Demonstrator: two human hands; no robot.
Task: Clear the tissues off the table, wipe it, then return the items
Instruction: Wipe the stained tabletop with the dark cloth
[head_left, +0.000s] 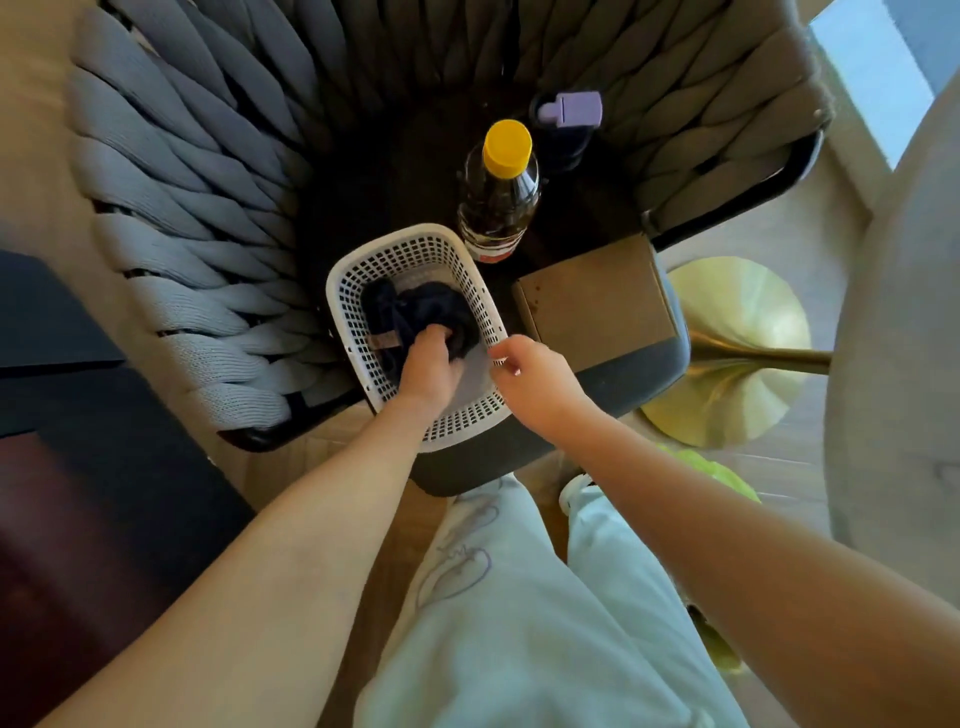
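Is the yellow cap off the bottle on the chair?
No, the yellow cap sits on top of the bottle, which stands upright behind the white basket.

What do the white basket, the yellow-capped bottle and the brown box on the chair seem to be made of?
The white basket looks like moulded plastic, matte, with a regular grid of small holes in its walls. The bottle seems clear glossy plastic, perhaps glass, with dark contents showing through; its yellow cap looks like smooth plastic. The brown box looks like plain matte cardboard, with flat faces and a folded edge.
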